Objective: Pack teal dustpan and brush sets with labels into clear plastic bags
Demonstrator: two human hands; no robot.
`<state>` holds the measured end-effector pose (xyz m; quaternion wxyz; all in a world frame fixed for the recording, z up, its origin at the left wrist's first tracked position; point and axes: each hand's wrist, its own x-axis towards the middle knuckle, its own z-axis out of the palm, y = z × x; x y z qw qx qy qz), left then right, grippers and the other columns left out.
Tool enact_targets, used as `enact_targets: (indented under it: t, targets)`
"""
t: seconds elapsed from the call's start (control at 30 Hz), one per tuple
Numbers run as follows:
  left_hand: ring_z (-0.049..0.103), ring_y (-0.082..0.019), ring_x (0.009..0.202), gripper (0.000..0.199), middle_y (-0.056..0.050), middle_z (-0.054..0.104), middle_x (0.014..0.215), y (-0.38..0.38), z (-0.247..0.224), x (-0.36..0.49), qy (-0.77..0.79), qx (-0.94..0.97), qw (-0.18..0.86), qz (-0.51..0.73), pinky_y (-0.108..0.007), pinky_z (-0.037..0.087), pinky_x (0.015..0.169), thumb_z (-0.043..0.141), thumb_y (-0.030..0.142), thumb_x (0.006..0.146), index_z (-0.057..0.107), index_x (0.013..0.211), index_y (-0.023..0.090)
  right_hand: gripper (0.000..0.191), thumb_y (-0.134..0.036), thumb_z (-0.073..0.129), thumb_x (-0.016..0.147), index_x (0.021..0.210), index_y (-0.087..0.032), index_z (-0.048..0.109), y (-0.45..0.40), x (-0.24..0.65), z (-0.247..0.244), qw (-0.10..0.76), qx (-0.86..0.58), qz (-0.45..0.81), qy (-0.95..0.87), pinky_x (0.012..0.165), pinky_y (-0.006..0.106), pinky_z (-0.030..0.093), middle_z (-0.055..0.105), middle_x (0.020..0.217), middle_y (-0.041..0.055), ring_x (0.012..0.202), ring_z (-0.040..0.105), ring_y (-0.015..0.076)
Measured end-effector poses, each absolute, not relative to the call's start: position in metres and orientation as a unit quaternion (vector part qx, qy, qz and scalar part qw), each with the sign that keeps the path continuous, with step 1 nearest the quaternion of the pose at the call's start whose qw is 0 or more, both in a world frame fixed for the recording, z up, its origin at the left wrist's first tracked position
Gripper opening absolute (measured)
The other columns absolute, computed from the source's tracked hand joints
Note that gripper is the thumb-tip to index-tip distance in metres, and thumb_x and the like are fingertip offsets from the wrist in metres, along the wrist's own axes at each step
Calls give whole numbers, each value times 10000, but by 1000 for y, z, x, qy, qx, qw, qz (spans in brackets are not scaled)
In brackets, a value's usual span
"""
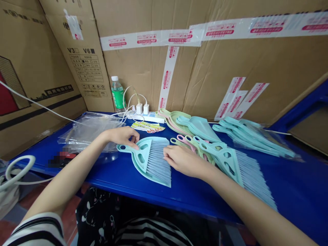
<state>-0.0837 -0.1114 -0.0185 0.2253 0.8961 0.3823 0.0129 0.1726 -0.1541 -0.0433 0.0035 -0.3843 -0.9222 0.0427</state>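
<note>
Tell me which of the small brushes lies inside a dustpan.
The mint brush between the left hand and right hand: it lies alone in a mint dustpan; the other brushes overlap loosely further right.

green bottle (117,94), power strip (146,116)

The right hand (183,160) covers part of the row of brushes (230,164), so the handles under its fingers (167,156) cannot be made out. The left hand (122,135) hides part of the brush handle (125,148) beneath its fingertips. Left of that hand, a blurred patch (60,158) on the table (294,184) is unreadable. The card (147,127) beyond the fingers has print too small to read.
</note>
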Motion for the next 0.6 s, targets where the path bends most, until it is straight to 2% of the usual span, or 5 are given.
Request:
enact_targets:
  t: [0.1,0.27,0.37,0.47,0.6]
  targets:
    - [534,-116,596,240,4,635,662,-106,-14,-67,420,899,126,14,-211,335,571,623,387,820,637,761,155,195,-79,474,879,736,-192,542,-156,172,-43,6,-387,38,-921,613,282,334,641,791,37,712,583,170]
    - [633,-207,805,225,-100,700,946,-89,-20,-27,478,876,-68,10,-261,392,637,560,325,875,660,945,136,184,-80,460,888,759,-184,541,-155,173,-44,1,-385,51,-922,625,269,344,637,802,42,731,578,168]
    - [651,-234,856,254,-118,703,983,-75,-29,-7,461,882,-101,-8,-278,426,674,578,337,867,667,1001,140,183,-96,439,908,779,-179,539,-153,174,-45,0,-390,60,-919,613,268,345,634,805,47,727,574,170]
    - [661,-258,832,243,-127,711,903,-64,-35,4,459,881,-109,-14,-298,443,682,615,335,841,691,956,135,161,-100,443,912,808,-176,540,-150,176,-46,1,-383,76,-920,609,262,352,630,807,47,711,569,166]
    - [666,-251,812,191,-117,714,837,-60,-36,8,460,879,-121,-9,-308,449,700,539,212,865,715,896,147,170,-71,441,898,809,-175,542,-149,178,-44,-1,-384,91,-919,605,259,348,632,806,54,716,567,169]
